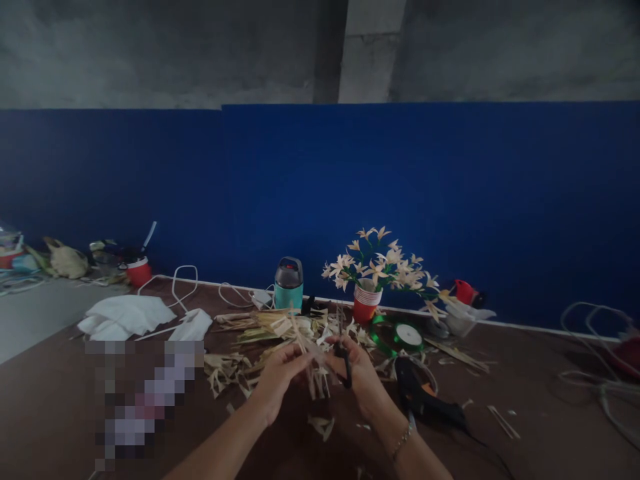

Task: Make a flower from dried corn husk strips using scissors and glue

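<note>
Pale dried husk strips (310, 353) are pinched between the thumb and fingers of my left hand (277, 377), above the middle of the brown table. My right hand (361, 377) has its fingers around the black handles of a pair of scissors (346, 373), whose blades point away from me. The two hands are close together, with husk strips between them. Behind and left of them lies a heap of loose husk pieces (255, 328). Small husk scraps (321, 427) are scattered below the hands.
Husk flowers (385, 267) stand in stacked red and white paper cups (367, 307), near a teal bottle (289, 293). On the right are a green ribbon roll (409, 335) and a black glue gun (425, 400). White cloth or plastic (127, 317) lies left. A blue partition (280, 180) rises behind.
</note>
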A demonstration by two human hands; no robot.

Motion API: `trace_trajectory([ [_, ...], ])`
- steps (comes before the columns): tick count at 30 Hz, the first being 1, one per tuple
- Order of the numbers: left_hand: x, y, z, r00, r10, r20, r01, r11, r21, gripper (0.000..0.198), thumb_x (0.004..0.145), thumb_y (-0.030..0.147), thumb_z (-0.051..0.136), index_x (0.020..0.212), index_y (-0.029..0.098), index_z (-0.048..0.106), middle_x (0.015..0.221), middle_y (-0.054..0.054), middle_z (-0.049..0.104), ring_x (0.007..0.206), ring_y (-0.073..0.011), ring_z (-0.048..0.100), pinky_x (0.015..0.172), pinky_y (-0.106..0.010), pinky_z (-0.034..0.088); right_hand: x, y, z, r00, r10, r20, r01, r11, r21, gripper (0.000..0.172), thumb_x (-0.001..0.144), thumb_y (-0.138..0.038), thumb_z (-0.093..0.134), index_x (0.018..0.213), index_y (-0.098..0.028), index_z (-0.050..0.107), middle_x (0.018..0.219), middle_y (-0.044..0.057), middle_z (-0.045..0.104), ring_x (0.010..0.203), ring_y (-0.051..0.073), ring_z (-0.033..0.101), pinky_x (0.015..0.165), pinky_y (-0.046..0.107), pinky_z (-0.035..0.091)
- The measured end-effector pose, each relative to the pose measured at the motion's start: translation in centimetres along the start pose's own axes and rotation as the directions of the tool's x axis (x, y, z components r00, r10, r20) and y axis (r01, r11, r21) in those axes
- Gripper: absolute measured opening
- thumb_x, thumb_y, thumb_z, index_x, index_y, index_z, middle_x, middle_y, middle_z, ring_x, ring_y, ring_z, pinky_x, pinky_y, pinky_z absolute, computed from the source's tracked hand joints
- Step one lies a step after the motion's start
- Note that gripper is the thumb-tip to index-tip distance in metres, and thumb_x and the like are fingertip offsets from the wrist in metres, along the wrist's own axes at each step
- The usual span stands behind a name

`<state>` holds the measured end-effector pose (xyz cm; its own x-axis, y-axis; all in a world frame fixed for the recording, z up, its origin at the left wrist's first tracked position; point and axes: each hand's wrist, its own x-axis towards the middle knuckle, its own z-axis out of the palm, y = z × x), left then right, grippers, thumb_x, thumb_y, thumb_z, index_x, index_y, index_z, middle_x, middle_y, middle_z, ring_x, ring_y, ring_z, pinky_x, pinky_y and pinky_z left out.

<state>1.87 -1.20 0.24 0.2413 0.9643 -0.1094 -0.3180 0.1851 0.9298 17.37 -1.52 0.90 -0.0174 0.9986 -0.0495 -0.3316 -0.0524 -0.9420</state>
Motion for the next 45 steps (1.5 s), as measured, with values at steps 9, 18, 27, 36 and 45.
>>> trace_trajectory([
  [9, 0.8, 0.6, -1.3, 0.972, 0.113, -0.204, -0.100, 0.992, 0.075, 0.029, 0.060, 0.037, 0.072, 0.052, 0.014, 0.058, 0.042, 0.004, 0.048, 0.038, -0.0064, 0.042, 0.039, -0.018, 0.029, 0.5, -0.1, -0.7, 0.988, -0.065, -0.137, 0.065, 0.998, -0.006, 0.041, 0.045, -0.025, 0.080, 0.080, -0.017, 0.060, 0.054, -0.006, 0.056, 0.048, 0.009, 0.049, 0.047, 0.020, 0.037],
  [18, 3.1, 1.6, -5.8, 0.743, 0.405, -0.534, -0.229, 0.902, 0.366, 0.033, 0.052, 0.023, 0.073, 0.084, 0.016, 0.067, 0.066, -0.001, 0.063, 0.064, -0.0195, 0.058, 0.058, -0.025, 0.042, 0.8, -0.3, -1.3, 0.975, -0.041, -0.218, 0.077, 0.985, 0.157, 0.042, 0.048, -0.022, 0.078, 0.085, -0.020, 0.058, 0.061, -0.004, 0.060, 0.054, 0.012, 0.055, 0.052, 0.023, 0.042],
  [27, -0.2, 1.1, -0.9, 0.824, 0.560, -0.088, -0.442, 0.732, 0.518, 0.005, 0.065, 0.027, 0.068, 0.066, 0.022, 0.069, 0.075, -0.006, 0.065, 0.081, -0.0239, 0.057, 0.075, -0.028, 0.043, 0.3, -0.1, -0.3, 0.992, -0.026, -0.120, 0.043, 0.989, 0.139, 0.041, 0.048, -0.023, 0.079, 0.083, -0.020, 0.059, 0.062, -0.005, 0.058, 0.053, 0.011, 0.054, 0.051, 0.021, 0.041],
  [36, 1.5, 2.3, -1.8, 0.970, 0.071, -0.234, -0.146, 0.935, -0.322, 0.030, 0.074, 0.029, 0.058, 0.103, 0.020, 0.059, 0.100, -0.004, 0.065, 0.036, 0.0008, 0.036, 0.030, -0.012, 0.023, -0.6, 0.0, 0.3, 0.990, 0.110, 0.088, -0.117, 0.991, 0.071, 0.036, 0.047, -0.017, 0.076, 0.079, -0.017, 0.058, 0.053, -0.007, 0.054, 0.044, 0.007, 0.046, 0.045, 0.018, 0.032],
  [45, 2.0, 3.8, -3.8, 0.975, 0.007, -0.223, -0.143, 0.786, -0.602, 0.018, 0.081, 0.007, 0.046, 0.086, 0.007, 0.063, 0.083, -0.011, 0.067, 0.055, -0.0077, 0.059, 0.044, -0.014, 0.047, 0.7, -0.2, -1.3, 0.954, -0.046, -0.297, 0.109, 0.974, 0.199, 0.028, 0.049, -0.018, 0.069, 0.076, -0.022, 0.059, 0.055, -0.007, 0.056, 0.050, 0.010, 0.049, 0.045, 0.019, 0.038],
])
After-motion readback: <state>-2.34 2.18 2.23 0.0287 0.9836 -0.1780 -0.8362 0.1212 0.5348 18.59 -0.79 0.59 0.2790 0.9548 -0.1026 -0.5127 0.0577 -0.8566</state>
